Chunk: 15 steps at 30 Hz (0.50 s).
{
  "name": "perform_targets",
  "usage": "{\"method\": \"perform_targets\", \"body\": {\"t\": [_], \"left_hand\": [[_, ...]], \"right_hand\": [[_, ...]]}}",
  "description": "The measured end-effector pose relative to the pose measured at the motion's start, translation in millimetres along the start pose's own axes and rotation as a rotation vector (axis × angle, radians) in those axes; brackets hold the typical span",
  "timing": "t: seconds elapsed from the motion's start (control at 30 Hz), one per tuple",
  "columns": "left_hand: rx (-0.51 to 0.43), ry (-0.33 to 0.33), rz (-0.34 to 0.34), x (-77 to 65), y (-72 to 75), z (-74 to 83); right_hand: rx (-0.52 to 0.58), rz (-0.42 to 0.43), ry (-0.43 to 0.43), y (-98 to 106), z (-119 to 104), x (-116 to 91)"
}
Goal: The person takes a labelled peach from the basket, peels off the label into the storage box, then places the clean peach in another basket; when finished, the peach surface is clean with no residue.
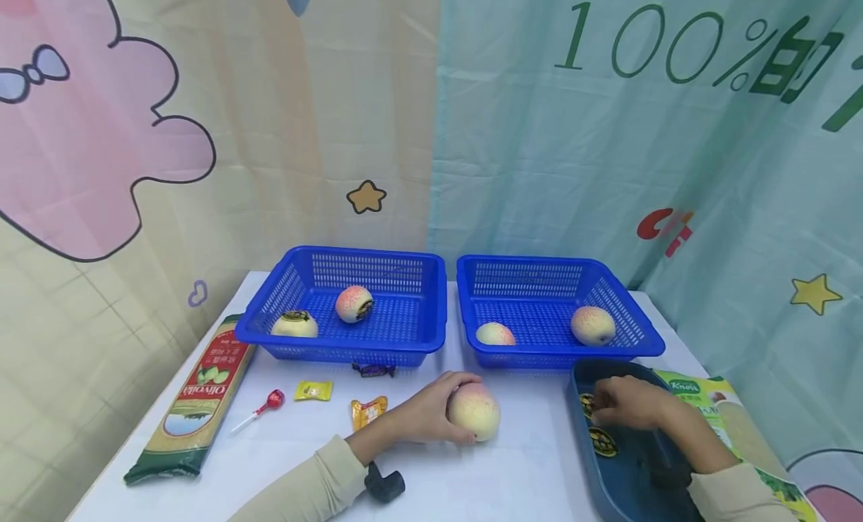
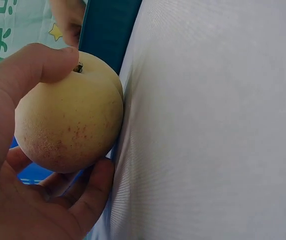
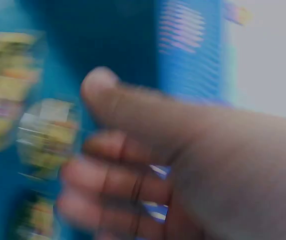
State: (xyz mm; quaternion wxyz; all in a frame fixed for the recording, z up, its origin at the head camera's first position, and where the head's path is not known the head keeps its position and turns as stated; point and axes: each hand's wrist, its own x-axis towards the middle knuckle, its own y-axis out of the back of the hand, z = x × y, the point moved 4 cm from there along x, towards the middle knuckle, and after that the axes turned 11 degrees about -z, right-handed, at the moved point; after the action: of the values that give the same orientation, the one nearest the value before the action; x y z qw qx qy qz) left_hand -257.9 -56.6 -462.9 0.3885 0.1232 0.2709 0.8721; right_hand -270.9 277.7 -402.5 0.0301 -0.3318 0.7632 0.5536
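My left hand [image 1: 437, 411] grips a large pale yellow peach [image 1: 475, 412] with a pink blush, close over the white table. In the left wrist view, the thumb lies by the peach's stem end and the fingers curve round its underside. My right hand [image 1: 628, 403] reaches into a dark blue-grey bin [image 1: 585, 462], fingers pointing down. Black and gold oval labels [image 1: 603, 442] lie in the bin beside it. The right wrist view is blurred; there the fingers [image 3: 85, 172] are loosely bent, thumb apart, with a label [image 3: 47, 137] just beyond the fingertips.
Behind stand two blue baskets [image 1: 350, 350] [image 1: 559, 353], each with two peaches; both left-basket peaches bear dark labels. An Olivoila packet [image 1: 202, 395], lollipop [image 1: 274, 400], and wrapped sweets [image 1: 313, 390] lie left. A Knorr packet [image 1: 724, 410] lies partly beneath the right forearm.
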Motion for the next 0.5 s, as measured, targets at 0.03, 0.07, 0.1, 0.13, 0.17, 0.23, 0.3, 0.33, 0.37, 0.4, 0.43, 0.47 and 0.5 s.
{"method": "perform_targets", "body": {"t": [0.03,0.07,0.1,0.13,0.17,0.23,0.3,0.33,0.37,0.4,0.43,0.47,0.5], "left_hand": [[0.003,-0.008,0.006,-0.3,0.3,0.4],[0.002,-0.017,0.011,-0.5,1.0,1.7],[-0.004,-0.025,0.012,-1.2,2.2,4.3],[-0.013,-0.036,0.012,-1.6,4.6,8.5],[-0.025,-0.050,0.010,-1.5,8.3,14.4],[-0.042,-0.088,0.011,0.3,21.1,31.1],[-0.040,-0.134,0.025,6.2,41.4,52.4],[-0.028,-0.155,0.040,11.4,53.5,63.1],[-0.015,-0.176,0.054,17.5,66.4,73.0],[0.004,-0.188,0.072,24.4,79.7,81.9],[0.019,-0.197,0.086,32.7,92.9,88.8],[0.030,-0.198,0.097,41.8,105.3,93.9],[0.035,-0.191,0.103,51.6,116.7,97.1]], "right_hand": [[0.042,0.025,0.054,10,-1,-3],[0.082,0.072,0.113,22,-1,-7],[0.111,0.134,0.170,34,-1,-10],[0.134,0.207,0.196,46,0,-14],[0.146,0.279,0.200,57,3,-17],[0.166,0.376,0.169,75,14,-22],[0.166,0.383,0.109,86,29,-22],[0.164,0.361,0.070,89,39,-21],[0.163,0.330,0.046,91,48,-19],[0.170,0.296,0.030,91,57,-17],[0.172,0.267,0.008,91,67,-15],[0.164,0.247,-0.016,89,75,-14],[0.165,0.232,-0.034,87,82,-13]]}}
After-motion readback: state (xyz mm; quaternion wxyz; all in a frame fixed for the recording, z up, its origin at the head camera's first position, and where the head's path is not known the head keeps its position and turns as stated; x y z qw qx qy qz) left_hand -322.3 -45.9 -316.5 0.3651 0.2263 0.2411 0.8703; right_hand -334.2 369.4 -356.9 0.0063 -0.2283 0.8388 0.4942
